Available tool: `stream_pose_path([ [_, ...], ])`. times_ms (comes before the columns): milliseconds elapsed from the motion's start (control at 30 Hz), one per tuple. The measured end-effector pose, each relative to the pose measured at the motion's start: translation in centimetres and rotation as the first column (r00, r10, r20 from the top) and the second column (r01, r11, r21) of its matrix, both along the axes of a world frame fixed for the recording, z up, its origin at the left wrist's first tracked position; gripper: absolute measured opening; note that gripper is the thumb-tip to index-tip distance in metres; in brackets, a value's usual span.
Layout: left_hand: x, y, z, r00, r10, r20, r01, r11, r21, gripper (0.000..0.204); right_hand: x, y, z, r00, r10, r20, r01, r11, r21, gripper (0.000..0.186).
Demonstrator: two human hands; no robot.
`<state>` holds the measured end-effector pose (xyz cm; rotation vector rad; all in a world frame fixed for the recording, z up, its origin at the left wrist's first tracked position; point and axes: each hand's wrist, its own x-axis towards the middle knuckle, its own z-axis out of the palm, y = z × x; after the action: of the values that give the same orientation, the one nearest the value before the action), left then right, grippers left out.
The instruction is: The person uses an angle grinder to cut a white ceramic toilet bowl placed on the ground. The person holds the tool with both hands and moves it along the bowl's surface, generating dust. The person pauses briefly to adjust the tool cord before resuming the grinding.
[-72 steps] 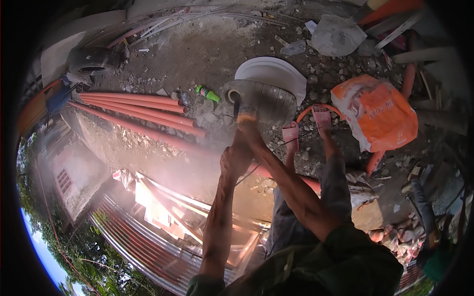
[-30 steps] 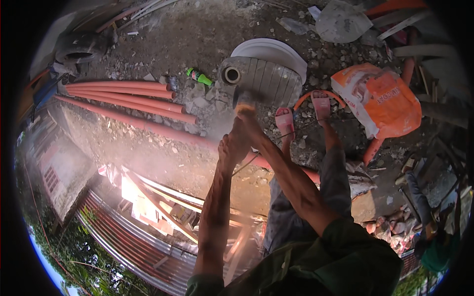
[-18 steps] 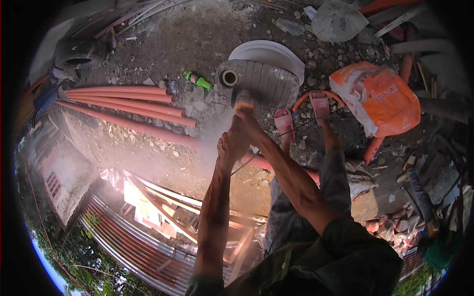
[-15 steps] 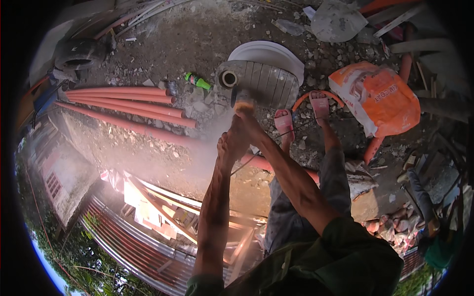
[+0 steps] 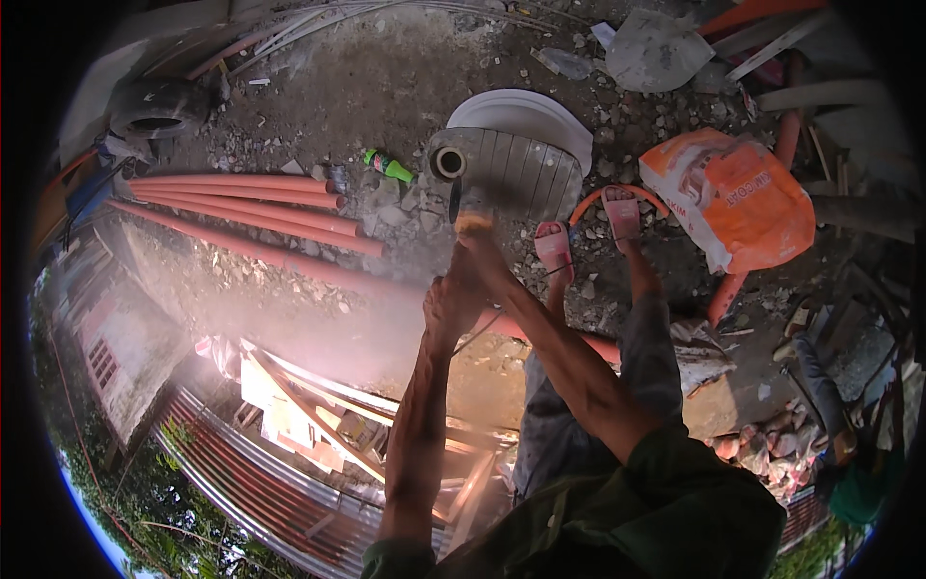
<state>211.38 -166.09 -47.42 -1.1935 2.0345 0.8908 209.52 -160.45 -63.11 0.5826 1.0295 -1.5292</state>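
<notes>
We stand on rubble at the lip of a drop, with a corrugated roof (image 5: 260,482) far below; a slip in our pink sandals (image 5: 555,249) on the loose stones is the largest hazard as we judge it. Dust hangs thick over the long orange pipe (image 5: 318,273) along the edge, so sight of the work could fail. Our left hand (image 5: 451,301) and right hand (image 5: 479,253) reach forward together, both wrapped tight on a power tool (image 5: 473,207), fingers closed round it. The tool sits just past the right-hand fingers, its tip at the ribbed grey slab (image 5: 526,172) beside a round pipe opening (image 5: 449,162). A kick off that slab could wrench it loose. The orange sack (image 5: 733,198) lies well apart.
</notes>
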Motion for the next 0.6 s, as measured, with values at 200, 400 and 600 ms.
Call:
stream_pose_path([
  [200,1.3,-1.6,-2.5,0.992,-0.106,-0.06,0.105,0.994,-0.026,0.076,-2.0,-1.0,1.2,0.987,0.087,0.131,-0.09,0.996,0.016,0.03],
  [400,-3.3,-2.3,-1.5,0.994,-0.013,-0.108,0.011,1.0,-0.019,0.075,-5.6,-1.8,1.7,0.99,0.048,0.134,-0.05,0.999,0.013,0.03],
  [600,-4.3,-2.6,-1.6,0.996,-0.051,-0.075,0.051,0.999,-0.009,0.079,-6.5,-1.7,1.1,0.983,0.009,0.186,0.001,0.998,-0.056,0.03],
])
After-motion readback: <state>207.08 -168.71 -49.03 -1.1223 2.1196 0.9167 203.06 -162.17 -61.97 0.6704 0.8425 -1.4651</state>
